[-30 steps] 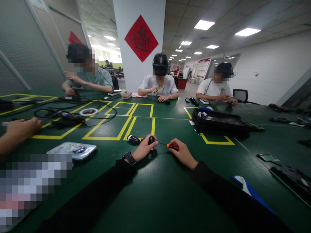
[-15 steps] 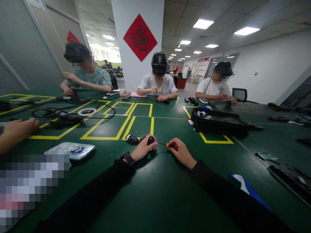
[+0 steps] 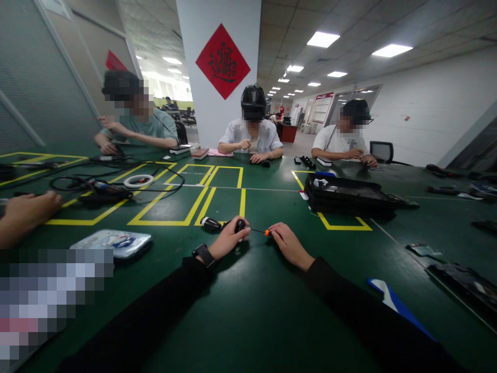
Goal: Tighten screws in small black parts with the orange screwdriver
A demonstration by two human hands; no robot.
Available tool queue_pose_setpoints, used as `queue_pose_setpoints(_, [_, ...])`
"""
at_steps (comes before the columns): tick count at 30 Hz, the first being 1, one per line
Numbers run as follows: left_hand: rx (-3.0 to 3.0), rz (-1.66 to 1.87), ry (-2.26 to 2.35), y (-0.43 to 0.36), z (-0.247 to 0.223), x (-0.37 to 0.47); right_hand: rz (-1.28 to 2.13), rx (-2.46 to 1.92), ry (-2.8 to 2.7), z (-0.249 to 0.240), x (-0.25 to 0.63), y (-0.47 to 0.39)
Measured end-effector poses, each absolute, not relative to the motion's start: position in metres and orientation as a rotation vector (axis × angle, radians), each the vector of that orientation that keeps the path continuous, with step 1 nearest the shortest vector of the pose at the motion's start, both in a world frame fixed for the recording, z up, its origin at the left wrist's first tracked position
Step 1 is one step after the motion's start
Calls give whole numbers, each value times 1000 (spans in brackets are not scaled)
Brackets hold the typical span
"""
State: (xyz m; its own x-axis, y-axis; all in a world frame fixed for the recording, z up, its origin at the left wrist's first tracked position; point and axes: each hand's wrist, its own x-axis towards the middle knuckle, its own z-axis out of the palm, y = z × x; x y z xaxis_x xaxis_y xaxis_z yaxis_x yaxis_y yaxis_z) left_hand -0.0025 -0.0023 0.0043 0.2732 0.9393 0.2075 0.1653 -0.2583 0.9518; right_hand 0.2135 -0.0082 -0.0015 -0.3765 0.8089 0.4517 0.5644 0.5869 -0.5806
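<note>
My left hand (image 3: pixel 230 237), with a dark watch at the wrist, is closed around a small black rounded part (image 3: pixel 239 225) whose kind I cannot make out. In my right hand (image 3: pixel 288 242) is a screwdriver (image 3: pixel 267 233) with an orange and black handle, mostly hidden by the fingers. Its thin shaft points left, and the tip meets or nearly meets the black part. Just beyond my left hand lies a black and white rounded object (image 3: pixel 210 224) on the green table (image 3: pixel 248 311).
Stacked black trays (image 3: pixel 345 194) stand at the right. A tin-like case (image 3: pixel 112 242) and tangled black cables (image 3: pixel 104 189) lie left, near another person's hand (image 3: pixel 33 210). A blue and white object (image 3: pixel 399 308) is by my right forearm. Three people sit across the table.
The fingers of my right hand have shifted on the screwdriver handle, covering more of its black part. My left hand and the black part stay almost in place.
</note>
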Motion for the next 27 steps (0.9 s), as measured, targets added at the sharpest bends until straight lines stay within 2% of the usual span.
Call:
queue_pose_setpoints(7, [1639, 1075, 1019, -1, 5, -3, 537, -1129, -2065, 3, 216, -14])
queue_pose_setpoints(27, [1649, 1075, 1021, -3, 7, -2, 451, -1096, -2134, 1, 213, -12])
